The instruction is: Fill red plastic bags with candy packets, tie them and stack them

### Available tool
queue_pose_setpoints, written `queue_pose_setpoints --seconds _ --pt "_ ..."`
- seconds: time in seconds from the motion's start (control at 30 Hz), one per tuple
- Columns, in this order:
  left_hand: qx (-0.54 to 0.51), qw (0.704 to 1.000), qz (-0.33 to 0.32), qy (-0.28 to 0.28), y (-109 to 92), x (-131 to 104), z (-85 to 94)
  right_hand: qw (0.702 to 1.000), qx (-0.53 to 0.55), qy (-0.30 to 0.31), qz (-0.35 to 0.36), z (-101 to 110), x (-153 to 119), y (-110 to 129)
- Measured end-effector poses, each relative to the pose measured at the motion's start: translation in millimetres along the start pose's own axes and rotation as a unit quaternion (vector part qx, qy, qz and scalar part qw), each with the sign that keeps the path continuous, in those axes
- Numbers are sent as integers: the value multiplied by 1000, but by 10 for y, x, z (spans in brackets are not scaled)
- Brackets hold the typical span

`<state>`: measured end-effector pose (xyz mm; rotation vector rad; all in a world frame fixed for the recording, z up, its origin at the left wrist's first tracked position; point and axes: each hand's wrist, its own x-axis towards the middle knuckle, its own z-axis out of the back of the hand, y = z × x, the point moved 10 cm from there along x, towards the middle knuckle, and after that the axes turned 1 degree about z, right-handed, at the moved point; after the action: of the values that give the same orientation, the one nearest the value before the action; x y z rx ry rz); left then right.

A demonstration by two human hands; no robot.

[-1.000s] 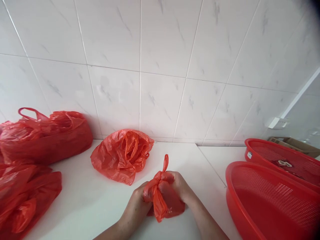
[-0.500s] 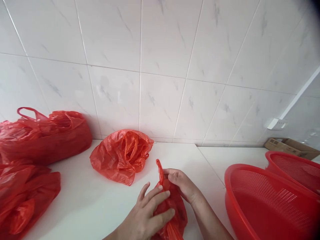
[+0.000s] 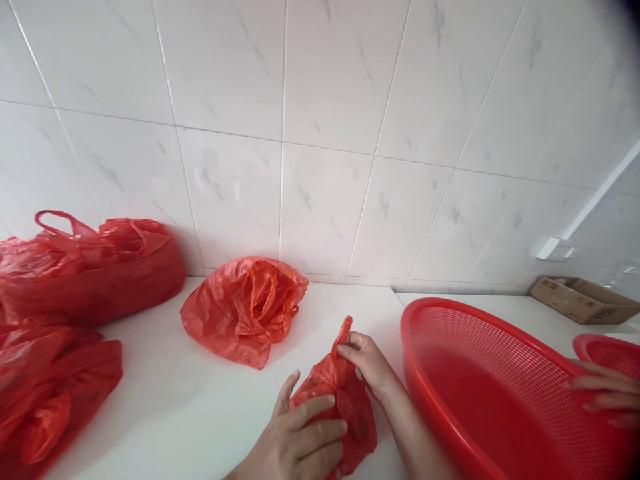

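A small red plastic bag (image 3: 353, 417) stands on the white table near the front, its mouth drawn up into a narrow twist. My right hand (image 3: 367, 363) is closed in a pinch on that twisted neck. Across the near left side of the bag lies my left hand (image 3: 300, 437), its fingers stretched out and the thumb raised apart. Whatever the bag contains is hidden. Behind and to the left, a crumpled red plastic bag (image 3: 225, 317) rests by the wall, touched by neither hand.
At left are a bulging red bag with a handle loop (image 3: 100, 287) and another red bag (image 3: 95, 380). A large red plastic basket (image 3: 435, 393) stands at right, with another person's blurred hand (image 3: 607, 393) at it. Beyond are a second basket (image 3: 595, 343) and a cardboard box (image 3: 565, 303).
The large basket has shifted left and turned, and another person's hand has appeared at it. My right hand has drawn the bag's neck slightly right; my left fingers lie lower on the bag.
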<state>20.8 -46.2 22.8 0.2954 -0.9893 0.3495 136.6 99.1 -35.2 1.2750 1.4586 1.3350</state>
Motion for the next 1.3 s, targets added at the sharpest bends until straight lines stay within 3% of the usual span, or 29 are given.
queue_pose_setpoints --seconds 0.13,0.27,0.4,0.53,0.67,0.77,0.83,0.93,1.03,1.1,1.2,1.3 --pt "-25 999 1 29 -24 13 -9 996 -77 -41 16 61 60 -33" --pt "-43 997 35 47 32 111 120 988 -134 -74 24 94 73 -22" --pt "-3 990 -13 139 -13 101 49 986 -150 -65 28 92 47 8" --pt "24 982 102 155 269 4 -85 989 -142 -45 23 149 16 -7" --pt "-106 941 217 238 473 -100 -322 983 -151 -108 21 390 -9 -79" --pt "-128 926 252 248 589 -97 -208 979 -172 -114 -4 471 14 -220" --pt "-122 930 277 210 708 -79 43 970 -220 -100 -36 491 48 -337" --pt "-114 935 309 129 881 -77 578 949 -293 -92 -71 541 89 -453" --pt "-42 941 330 59 1062 -107 1245 942 -310 -101 -77 609 110 -489" --pt "76 940 332 8 1189 -128 1788 942 -309 -101 -81 648 123 -518" --pt "242 903 339 -101 1379 -224 2686 939 -319 -98 -82 683 143 -546" --pt "357 844 359 -177 1587 -439 3455 937 -324 -104 -76 683 142 -533"
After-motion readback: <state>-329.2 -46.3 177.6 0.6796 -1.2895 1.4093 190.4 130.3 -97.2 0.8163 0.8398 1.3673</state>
